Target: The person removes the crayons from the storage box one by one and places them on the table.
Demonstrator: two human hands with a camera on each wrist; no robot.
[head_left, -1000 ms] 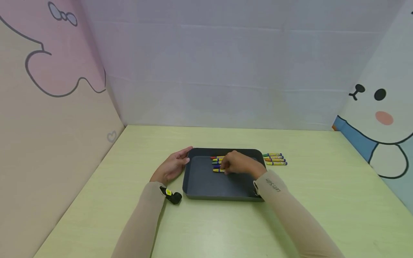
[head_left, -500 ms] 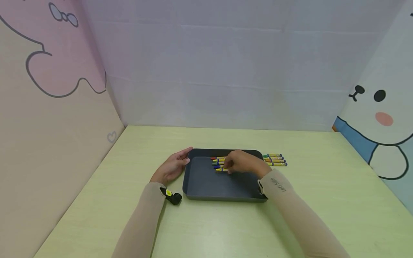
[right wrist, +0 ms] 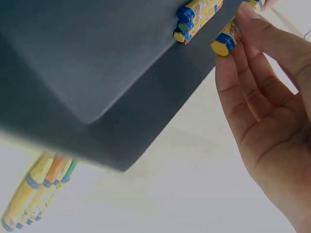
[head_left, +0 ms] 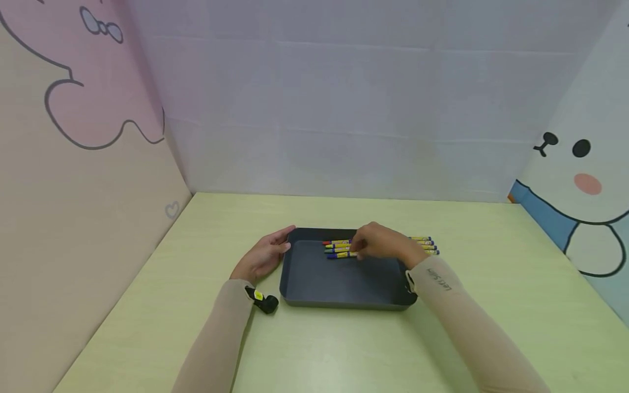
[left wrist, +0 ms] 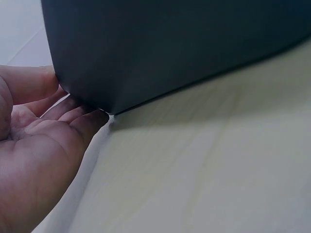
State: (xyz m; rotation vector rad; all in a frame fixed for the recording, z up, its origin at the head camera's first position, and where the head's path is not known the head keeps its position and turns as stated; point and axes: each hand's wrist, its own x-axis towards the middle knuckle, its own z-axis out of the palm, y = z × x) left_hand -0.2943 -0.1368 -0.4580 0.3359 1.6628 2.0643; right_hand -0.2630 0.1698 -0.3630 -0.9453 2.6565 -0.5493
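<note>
A dark grey tray (head_left: 339,284) lies on the table. My left hand (head_left: 260,255) holds its left side, thumb at the rim; in the left wrist view the other fingers reach to the tray's lower edge. Over the tray's right half, my right hand (head_left: 380,241) pinches a yellow crayon (right wrist: 226,41) with a blue band between thumb and fingertips. Beneath that hand, several crayons lie side by side in the tray: a red crayon (head_left: 334,242) at the back, then yellow and green, with a blue crayon (head_left: 340,255) in front. The hand covers their right ends.
Several more crayons (head_left: 425,238) lie in a row on the pale table (head_left: 314,349), just right of the tray. The right forearm partly covers them in the head view. A plain wall (head_left: 344,125) stands behind, with cartoon panels on both sides.
My right hand has moved right and slightly back, taking the front yellow crayon out of the row in the tray. My left hand stays at the tray's left side.
</note>
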